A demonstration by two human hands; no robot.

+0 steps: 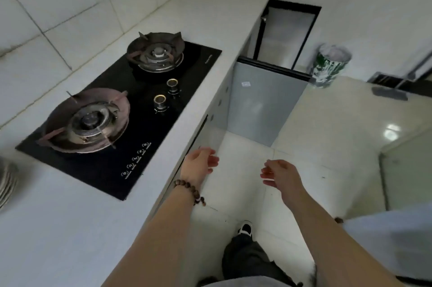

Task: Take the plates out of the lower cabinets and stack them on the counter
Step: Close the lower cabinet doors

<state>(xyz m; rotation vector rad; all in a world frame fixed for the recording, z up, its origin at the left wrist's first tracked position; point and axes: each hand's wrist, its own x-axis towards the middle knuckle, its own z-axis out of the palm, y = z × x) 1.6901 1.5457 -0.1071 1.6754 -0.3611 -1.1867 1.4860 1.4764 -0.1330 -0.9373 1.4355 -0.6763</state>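
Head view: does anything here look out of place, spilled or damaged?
The green bucket on the floor is streaked with white drips, and the grey cabinet door stands wide open.

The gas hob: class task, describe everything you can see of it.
The gas hob is a black, glossy, glass-looking panel set flat into the white counter. It carries two round burners with rusty-brown pan supports, two metal knobs with brass-coloured tops, and a row of small white symbols along its front edge. No pan sits on it.

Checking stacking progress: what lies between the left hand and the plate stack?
Head view: a corner of the gas hob and bare counter separate left hand from plate stack.
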